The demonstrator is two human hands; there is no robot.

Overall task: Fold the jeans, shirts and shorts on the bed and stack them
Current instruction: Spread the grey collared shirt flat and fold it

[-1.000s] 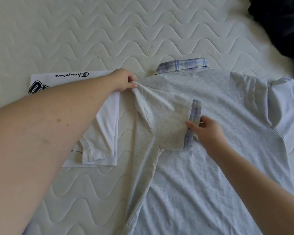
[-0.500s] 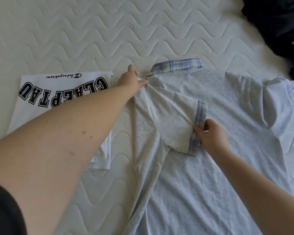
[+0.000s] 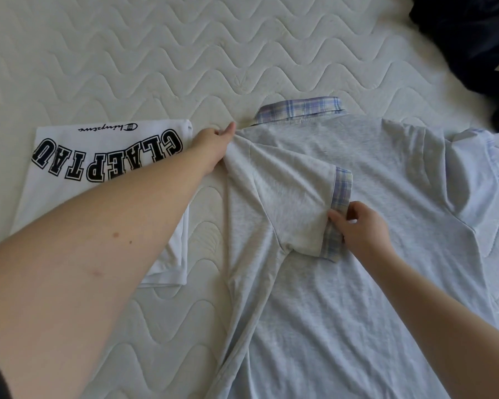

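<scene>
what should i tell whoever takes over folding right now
Left hand pinches the grey shirt at its shoulder. Right hand pinches the plaid cuff of the sleeve folded in over the back.
Grey shirt lies spread on the bed, collar far from you.
Done: white shirt is folded, left of the grey one; one grey sleeve is in.
Left: other sleeve, rest of the fold, stack. Dark clothes at far right are still unfolded.

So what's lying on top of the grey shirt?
On the grey shirt lies its own sleeve, folded inward, the right hand pinching its plaid cuff. The left hand grips the shoulder. Whatever is beneath the sleeve is covered.
</scene>
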